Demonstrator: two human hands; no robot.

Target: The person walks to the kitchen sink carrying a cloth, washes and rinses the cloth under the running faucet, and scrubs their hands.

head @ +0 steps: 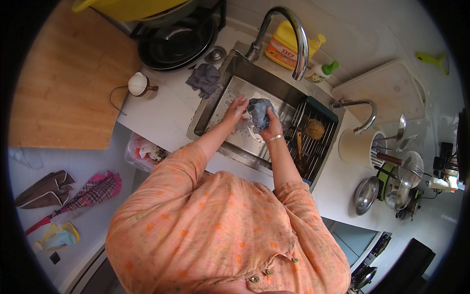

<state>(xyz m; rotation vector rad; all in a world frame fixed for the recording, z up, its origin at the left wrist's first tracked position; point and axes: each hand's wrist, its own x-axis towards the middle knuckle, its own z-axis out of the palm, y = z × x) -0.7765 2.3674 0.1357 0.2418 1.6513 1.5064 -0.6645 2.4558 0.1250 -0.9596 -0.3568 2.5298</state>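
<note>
A crumpled wet blue-grey cloth (260, 114) is gripped in my right hand (273, 126) above the stainless steel sink (235, 141). Just left of the cloth, my left hand (237, 110) has its fingers spread and holds nothing; whether a fingertip touches the cloth is hard to tell. Below both hands the wet metal basin floor shows water and droplets. Over the far side of the sink arches a chrome faucet (302, 47). A second, darker grey cloth (204, 80) lies bunched on the counter at the sink's left edge.
A black drying rack (326, 150) spans the sink's right side, carrying a fibre scrubber (315, 129) and a wooden-handled brush (299, 143). Behind stand a yellow detergent jug (284, 46) and a green-capped bottle (321, 72). Dark pans (176, 47) and a wooden board (73, 81) are left.
</note>
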